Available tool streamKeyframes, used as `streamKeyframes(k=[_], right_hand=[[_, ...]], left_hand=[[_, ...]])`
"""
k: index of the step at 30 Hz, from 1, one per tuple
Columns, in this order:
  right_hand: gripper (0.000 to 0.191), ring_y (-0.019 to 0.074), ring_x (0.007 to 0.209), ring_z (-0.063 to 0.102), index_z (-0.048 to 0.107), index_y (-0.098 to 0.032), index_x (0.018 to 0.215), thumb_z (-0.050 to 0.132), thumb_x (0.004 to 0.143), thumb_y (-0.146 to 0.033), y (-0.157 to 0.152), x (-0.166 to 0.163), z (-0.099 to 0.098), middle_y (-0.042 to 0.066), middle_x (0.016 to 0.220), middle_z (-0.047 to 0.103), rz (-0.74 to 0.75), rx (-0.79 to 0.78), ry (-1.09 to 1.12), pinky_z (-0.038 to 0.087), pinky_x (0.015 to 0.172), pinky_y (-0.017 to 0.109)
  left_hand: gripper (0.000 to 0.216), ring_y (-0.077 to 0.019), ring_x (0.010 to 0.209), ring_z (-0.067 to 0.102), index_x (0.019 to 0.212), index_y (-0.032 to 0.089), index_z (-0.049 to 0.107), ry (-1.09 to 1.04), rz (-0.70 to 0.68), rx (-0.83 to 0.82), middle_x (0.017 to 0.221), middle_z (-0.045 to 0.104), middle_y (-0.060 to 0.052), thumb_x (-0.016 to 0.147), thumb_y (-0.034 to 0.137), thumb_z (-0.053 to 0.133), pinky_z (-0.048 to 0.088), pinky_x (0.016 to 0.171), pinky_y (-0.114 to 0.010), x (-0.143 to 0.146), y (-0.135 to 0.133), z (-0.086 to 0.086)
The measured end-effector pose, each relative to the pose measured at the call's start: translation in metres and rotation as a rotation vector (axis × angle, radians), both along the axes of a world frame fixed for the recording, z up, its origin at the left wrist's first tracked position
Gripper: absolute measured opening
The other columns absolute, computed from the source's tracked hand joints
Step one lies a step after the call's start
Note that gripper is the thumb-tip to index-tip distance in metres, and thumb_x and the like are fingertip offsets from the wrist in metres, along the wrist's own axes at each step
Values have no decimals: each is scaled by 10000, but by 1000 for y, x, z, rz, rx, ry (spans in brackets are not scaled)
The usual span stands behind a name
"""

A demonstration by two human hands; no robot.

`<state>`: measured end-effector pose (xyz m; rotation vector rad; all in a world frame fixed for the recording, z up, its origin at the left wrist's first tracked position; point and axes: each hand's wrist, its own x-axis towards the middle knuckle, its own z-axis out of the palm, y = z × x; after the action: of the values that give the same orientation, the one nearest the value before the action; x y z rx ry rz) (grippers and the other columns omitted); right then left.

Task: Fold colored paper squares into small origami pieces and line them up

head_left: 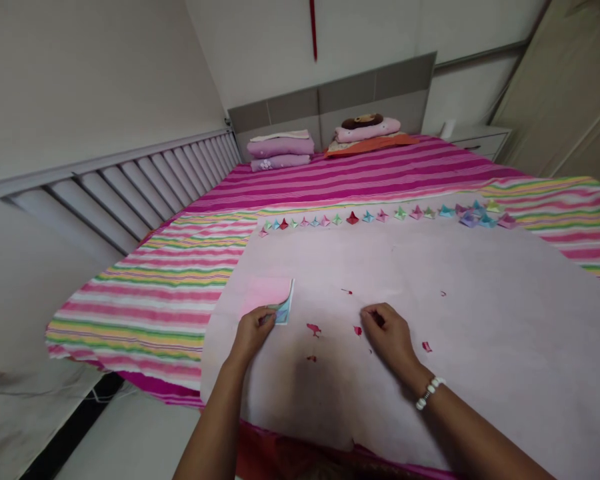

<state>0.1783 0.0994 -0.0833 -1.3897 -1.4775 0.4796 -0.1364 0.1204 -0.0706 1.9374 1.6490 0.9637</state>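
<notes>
On the bed (380, 173): a paper sheet (480, 293) spread at the near end. Along its far edge, a row of folded paper figures (380, 216). Near-left, a paper pad (270, 297); right of it, scattered paper scraps (313, 329). Behind, folded bedding (280, 148) at the headboard (330, 100).

A bedroom in a home — beyond the fingers (267, 315) stretches a bed with a striped pink sheet (360, 175), folded blankets (281, 152) and pillows (367, 130) stacked against a grey headboard (330, 100), a white nightstand (477, 139) off to the fingers' far right.

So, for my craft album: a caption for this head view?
Left hand on a pink paper stack, right hand among red scraps, folded shapes lined up beyond.
</notes>
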Motion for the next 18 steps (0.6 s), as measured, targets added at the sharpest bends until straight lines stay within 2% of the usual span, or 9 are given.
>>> streamKeyframes(k=[1, 5, 6, 12, 18], right_hand=[[145, 175, 622, 552, 616, -198, 737, 534, 827, -278, 2, -7, 6, 26, 705, 603, 24, 5, -7, 428, 574, 286], [130, 165, 665, 565, 627, -202, 784, 513, 843, -177, 14, -48, 28, 38, 779, 612, 341, 33, -87, 445, 615, 279], [127, 159, 658, 565, 636, -200, 795, 523, 838, -160, 19, -60, 31, 34, 779, 611, 381, 34, -100, 447, 619, 274], [127, 158, 719, 566, 667, -186, 820, 595, 806, -83, 41, -124, 27, 23, 788, 607, 509, 41, -174, 435, 661, 264], [155, 174, 769, 533, 644, -173, 724, 604, 783, -36, 47, -151, 18, 31, 792, 575, 541, 47, -212, 415, 690, 276]], left_hand=[[190, -158, 656, 627, 812, 179, 731, 7, 13, 12, 746, 718, -28, 793, 289, 577, 482, 609, -246, 0, 0, -1], [182, -171, 722, 640, 822, 178, 725, 18, 42, 60, 819, 723, -46, 793, 272, 572, 494, 652, -262, 3, -3, -2], [181, -175, 743, 646, 824, 178, 725, 19, 44, 70, 838, 726, -52, 795, 269, 571, 500, 671, -268, 4, -3, -3], [166, -193, 835, 668, 847, 183, 726, 30, 56, 122, 906, 736, -74, 791, 233, 578, 523, 776, -313, 4, -4, -5], [153, -214, 894, 667, 879, 201, 726, 78, 103, 159, 912, 736, -70, 769, 223, 623, 526, 824, -352, 9, -7, -5]])
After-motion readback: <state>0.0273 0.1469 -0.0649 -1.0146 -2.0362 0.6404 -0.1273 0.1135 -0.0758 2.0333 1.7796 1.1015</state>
